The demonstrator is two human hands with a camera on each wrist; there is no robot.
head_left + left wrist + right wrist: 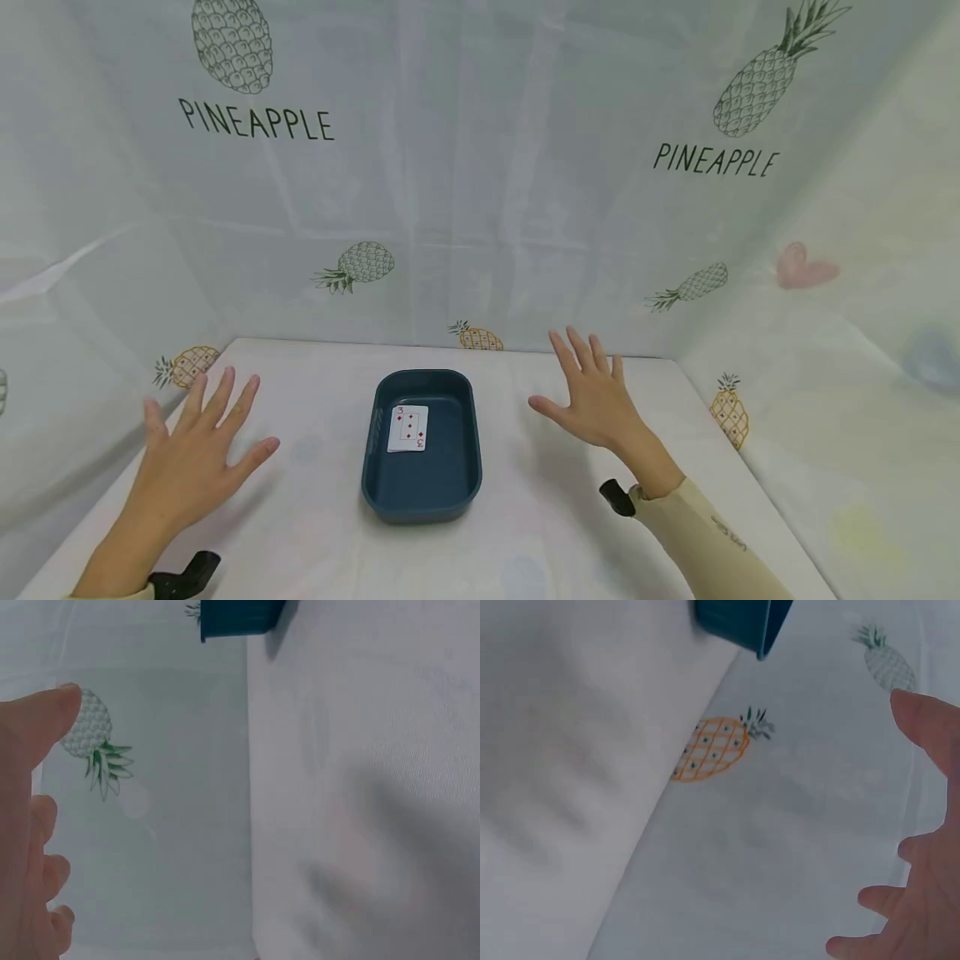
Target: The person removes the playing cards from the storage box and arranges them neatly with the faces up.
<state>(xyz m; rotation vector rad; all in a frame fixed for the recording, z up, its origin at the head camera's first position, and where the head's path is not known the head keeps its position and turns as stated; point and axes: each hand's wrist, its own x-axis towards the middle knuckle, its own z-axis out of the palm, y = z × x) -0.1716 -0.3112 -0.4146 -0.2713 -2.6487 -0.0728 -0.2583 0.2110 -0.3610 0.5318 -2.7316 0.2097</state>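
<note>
A dark blue rectangular tray (442, 492) stands on the white table, and a three of diamonds playing card (408, 428) lies face up in it, towards its left side. Whether more cards lie beneath it I cannot tell. To the left of the tray, my left hand (191, 467) hovers with its fingers spread, holding nothing. My right hand (596, 404) is raised on the other side, fingers also spread and nothing in it. Both wrist views show part of the tray, the left wrist view its corner (236, 619), with each hand well apart from it.
White cloth with printed pineapples (480, 183) hangs behind and along both sides of the table (315, 533). A black wrist camera (187, 575) sits on the left wrist, another black device (617, 497) on the right. Shadows of the hands fall on the tabletop.
</note>
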